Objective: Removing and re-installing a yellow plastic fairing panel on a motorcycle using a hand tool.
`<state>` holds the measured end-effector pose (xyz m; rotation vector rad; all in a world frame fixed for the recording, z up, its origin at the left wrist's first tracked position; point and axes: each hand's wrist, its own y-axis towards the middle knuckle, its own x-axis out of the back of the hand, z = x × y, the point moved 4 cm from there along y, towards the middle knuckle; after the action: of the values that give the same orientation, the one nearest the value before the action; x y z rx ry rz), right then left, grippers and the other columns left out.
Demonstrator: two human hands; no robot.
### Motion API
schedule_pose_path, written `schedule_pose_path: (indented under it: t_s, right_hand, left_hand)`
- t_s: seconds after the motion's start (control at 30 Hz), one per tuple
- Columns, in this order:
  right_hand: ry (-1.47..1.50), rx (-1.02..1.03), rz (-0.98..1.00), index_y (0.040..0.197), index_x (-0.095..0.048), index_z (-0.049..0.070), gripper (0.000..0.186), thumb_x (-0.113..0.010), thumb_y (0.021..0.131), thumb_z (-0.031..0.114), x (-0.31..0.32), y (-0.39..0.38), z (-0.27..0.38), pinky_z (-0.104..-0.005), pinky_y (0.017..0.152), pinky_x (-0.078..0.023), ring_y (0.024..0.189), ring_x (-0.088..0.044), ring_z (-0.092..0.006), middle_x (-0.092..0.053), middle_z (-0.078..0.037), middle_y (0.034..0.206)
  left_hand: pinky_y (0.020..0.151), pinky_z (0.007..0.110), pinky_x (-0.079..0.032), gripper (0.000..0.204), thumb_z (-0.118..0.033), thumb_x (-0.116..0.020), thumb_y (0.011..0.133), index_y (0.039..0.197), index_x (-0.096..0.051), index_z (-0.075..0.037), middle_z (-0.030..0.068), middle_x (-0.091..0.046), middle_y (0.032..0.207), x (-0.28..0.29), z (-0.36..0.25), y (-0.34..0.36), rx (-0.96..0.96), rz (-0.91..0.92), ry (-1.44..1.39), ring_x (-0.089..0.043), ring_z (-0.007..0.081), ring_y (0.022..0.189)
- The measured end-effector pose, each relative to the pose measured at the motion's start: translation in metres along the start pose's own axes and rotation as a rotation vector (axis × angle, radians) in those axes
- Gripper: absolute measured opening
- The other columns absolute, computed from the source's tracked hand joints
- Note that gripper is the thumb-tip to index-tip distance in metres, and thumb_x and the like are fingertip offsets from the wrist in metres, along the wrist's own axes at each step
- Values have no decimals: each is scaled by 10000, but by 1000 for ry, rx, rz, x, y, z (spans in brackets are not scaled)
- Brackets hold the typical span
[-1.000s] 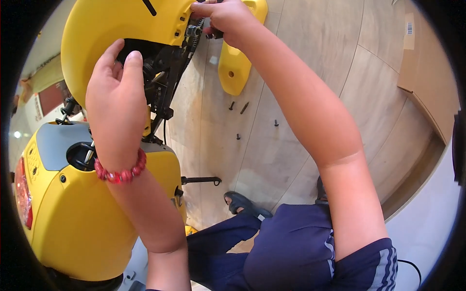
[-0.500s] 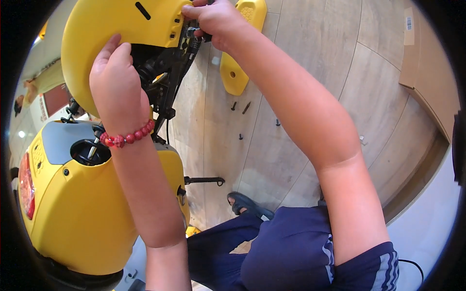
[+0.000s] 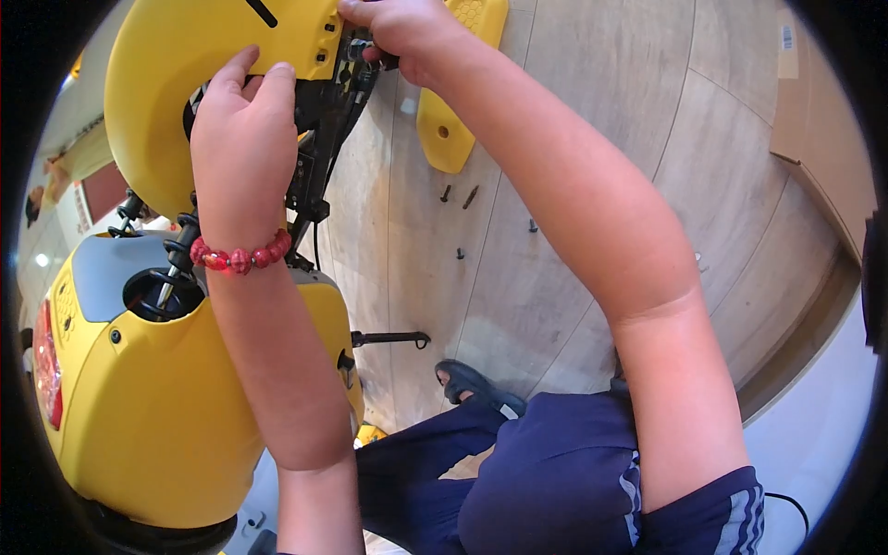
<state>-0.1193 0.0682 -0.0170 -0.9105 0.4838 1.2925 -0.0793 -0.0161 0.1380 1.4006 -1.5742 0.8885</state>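
Note:
A large yellow curved panel [image 3: 148, 83] stands over a dark metal frame [image 3: 310, 176] of a yellow vehicle with a grey-topped body [image 3: 143, 407]. My left hand [image 3: 239, 157], beaded red bracelet at the wrist, touches the panel's lower edge with thumb and index finger apart; some fingertips are hidden. At the panel's upper right corner, my right hand [image 3: 407, 42] is closed round the edge beside black fittings [image 3: 359, 55]. Whether it also holds a small dark part, I cannot make out. Black coiled springs [image 3: 180, 250] show left of my left wrist.
A yellow footboard-shaped piece [image 3: 444, 139] lies on the wooden floor [image 3: 592, 83]. Several loose screws [image 3: 446, 192] lie below it. A cardboard box [image 3: 819, 129] is at the right, a black rod [image 3: 388, 338] juts from the vehicle, and my sandaled foot [image 3: 467, 379] is below.
The panel has shifted slightly left and up. My left hand has moved up and to the right along its edge, and my right hand has edged left with the panel's corner.

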Motion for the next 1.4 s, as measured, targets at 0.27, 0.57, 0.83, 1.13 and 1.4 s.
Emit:
schedule_pose_path:
  t_s: [0.27,0.57,0.83,1.13,1.4]
  right_hand:
    - [32,-30,-16,947,-595,47,157,-629,881,185,-1,0,0,-251,458,-405,537,-498,-117,-601,-41,763]
    - [17,-30,-9,968,-587,25,182,-631,886,182,3,-1,3,-247,472,-408,554,-500,-114,-609,-49,794]
    - [-16,-52,-15,978,-587,34,177,-630,890,181,3,-12,9,-243,491,-404,574,-495,-112,-604,-45,811]
    - [26,-58,-23,983,-587,52,156,-612,900,182,1,-7,4,-246,476,-384,545,-457,-103,-592,-31,789]
    - [-8,-47,-7,981,-584,52,147,-601,908,179,-3,-11,10,-247,477,-381,536,-453,-100,-594,-28,788]
  left_hand:
    - [776,329,-496,321,-224,-552,888,1044,-651,39,176,-686,917,10,-6,1,-124,-58,470,-662,276,851]
    - [810,401,-496,376,-311,-531,896,981,-667,28,209,-673,934,5,3,17,-52,177,758,-641,369,886]
    - [822,432,-480,476,-334,-490,910,944,-627,121,308,-633,924,15,16,39,98,117,719,-620,426,885]
    - [808,337,-474,467,-347,-537,902,1043,-625,90,182,-678,971,31,9,21,233,259,97,-638,257,887]
    - [820,415,-482,450,-354,-476,918,970,-658,54,267,-650,893,22,2,30,60,193,660,-622,416,878]
